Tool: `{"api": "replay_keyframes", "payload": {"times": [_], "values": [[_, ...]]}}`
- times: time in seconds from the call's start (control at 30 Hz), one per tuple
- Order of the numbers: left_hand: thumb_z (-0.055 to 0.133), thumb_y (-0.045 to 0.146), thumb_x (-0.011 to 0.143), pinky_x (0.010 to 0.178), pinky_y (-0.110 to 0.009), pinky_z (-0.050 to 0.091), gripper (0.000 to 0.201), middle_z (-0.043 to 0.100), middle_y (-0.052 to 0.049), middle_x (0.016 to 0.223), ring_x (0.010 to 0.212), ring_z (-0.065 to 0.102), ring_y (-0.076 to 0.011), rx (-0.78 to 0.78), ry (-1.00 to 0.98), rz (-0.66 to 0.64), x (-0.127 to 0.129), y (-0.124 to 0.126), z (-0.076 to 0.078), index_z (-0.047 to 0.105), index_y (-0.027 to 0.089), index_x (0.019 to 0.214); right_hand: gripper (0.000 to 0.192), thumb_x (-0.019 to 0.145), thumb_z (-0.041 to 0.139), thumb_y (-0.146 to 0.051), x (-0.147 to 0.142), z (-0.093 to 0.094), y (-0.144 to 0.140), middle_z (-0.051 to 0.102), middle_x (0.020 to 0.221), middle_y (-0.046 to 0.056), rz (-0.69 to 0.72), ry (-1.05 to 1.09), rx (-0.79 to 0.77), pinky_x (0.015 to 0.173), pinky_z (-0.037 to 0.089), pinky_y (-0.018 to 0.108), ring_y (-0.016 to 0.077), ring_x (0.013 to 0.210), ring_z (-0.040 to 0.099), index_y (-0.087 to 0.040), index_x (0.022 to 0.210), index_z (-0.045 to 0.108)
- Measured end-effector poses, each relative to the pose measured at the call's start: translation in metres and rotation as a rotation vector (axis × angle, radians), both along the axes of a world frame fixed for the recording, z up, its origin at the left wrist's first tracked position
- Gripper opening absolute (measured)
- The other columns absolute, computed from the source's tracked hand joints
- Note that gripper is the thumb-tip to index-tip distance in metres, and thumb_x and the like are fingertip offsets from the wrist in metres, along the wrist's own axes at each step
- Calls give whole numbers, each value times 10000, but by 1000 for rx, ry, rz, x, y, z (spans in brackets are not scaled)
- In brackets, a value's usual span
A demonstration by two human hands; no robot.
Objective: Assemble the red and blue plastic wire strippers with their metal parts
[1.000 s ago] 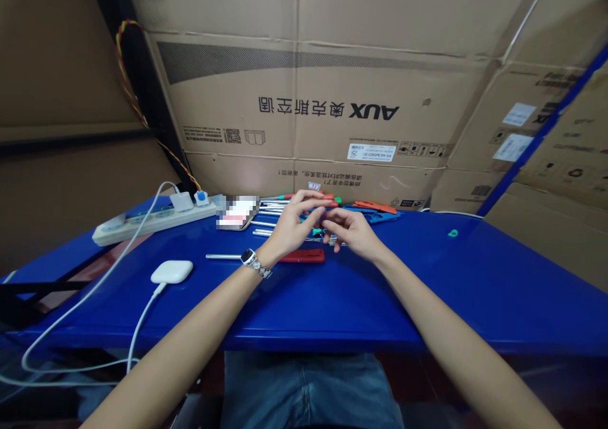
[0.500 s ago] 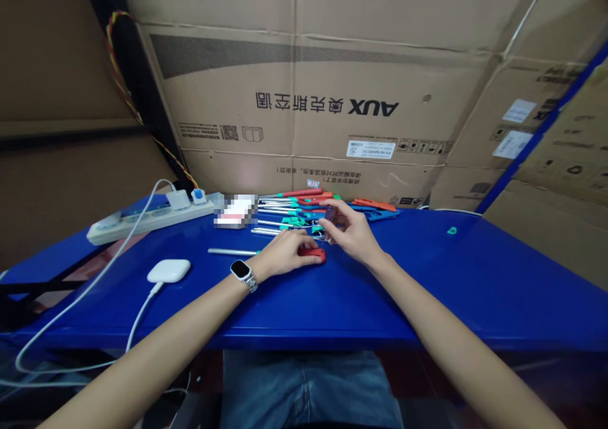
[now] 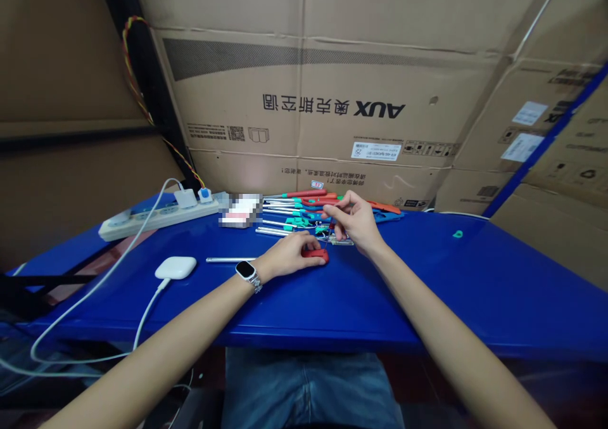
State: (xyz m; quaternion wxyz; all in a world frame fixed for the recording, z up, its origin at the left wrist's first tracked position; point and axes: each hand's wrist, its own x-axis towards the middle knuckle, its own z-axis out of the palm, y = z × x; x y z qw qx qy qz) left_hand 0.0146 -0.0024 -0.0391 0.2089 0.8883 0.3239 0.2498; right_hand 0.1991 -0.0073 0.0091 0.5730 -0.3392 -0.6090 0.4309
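Left hand (image 3: 289,256) down on red handle (image 3: 317,255), right hand (image 3: 357,221) pinching a small part.

Since a second ago the left dropped from mid-air onto the handle — fingers curled over it; handle lies flat on the blue table (image 3: 427,289), long axis left-right, shaft (image 3: 230,260) pointing left. Right fingertips together — part too small to identify.

Object (image 3: 240,210) beside power strip (image 3: 159,218) blurred out.
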Motion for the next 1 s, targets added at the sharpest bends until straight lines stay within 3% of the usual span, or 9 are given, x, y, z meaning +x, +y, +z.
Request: {"api": "replay_keyframes", "payload": {"times": [0.13,0.23,0.3,0.4,0.57,0.7,0.83,1.0], "values": [[637,542,843,638,-268,409,373,682,-43,841,742,589,-181,-13,13,0,0,0,1,685,180,920,438,770,690,-573,-5,-3,-4,649,646,-48,-1,-22,24,286,328,181,67,290,487,-220,825,437],[638,537,843,640,-270,410,369,683,-43,835,733,586,-179,-2,7,-4,0,0,1,683,177,909,426,830,592,-606,-1,-3,-7,660,751,-13,97,-55,11,357,411,192,64,367,548,-191,917,555],[637,544,840,622,-266,404,374,682,-42,825,712,578,-174,1,-3,-4,0,0,1,679,176,887,432,803,634,-591,3,-2,-7,679,823,20,124,-80,-6,380,432,195,65,410,573,-173,897,587],[642,559,828,601,-262,393,390,680,-38,818,692,568,-167,-7,-17,0,0,0,0,682,175,878,426,748,717,-553,4,2,-6,709,851,40,85,-81,18,345,395,183,70,405,574,-177,798,526],[652,553,828,628,-257,399,403,685,-42,854,738,579,-170,-47,6,14,0,0,1,692,168,940,530,694,781,-524,-6,2,-4,706,696,-20,-2,-14,35,279,318,169,67,296,495,-231,761,345],[654,532,836,657,-260,405,382,691,-36,858,748,583,-170,-54,19,11,0,-1,2,697,172,957,410,783,688,-551,-9,-3,-4,636,660,-62,8,-3,57,297,330,166,44,295,469,-209,911,502],[654,523,837,649,-259,394,363,692,-27,854,738,581,-169,-56,32,22,1,-3,3,693,176,936,411,811,641,-569,-1,-3,-4,669,797,-5,93,-59,37,379,421,177,46,395,556,-170,910,613],[659,510,834,646,-260,390,353,688,-33,860,737,575,-171,-41,40,30,1,-3,5,696,173,931,421,717,769,-498,2,1,-1,713,767,9,26,-33,30,320,362,173,60,354,539,-184,754,491]]}}
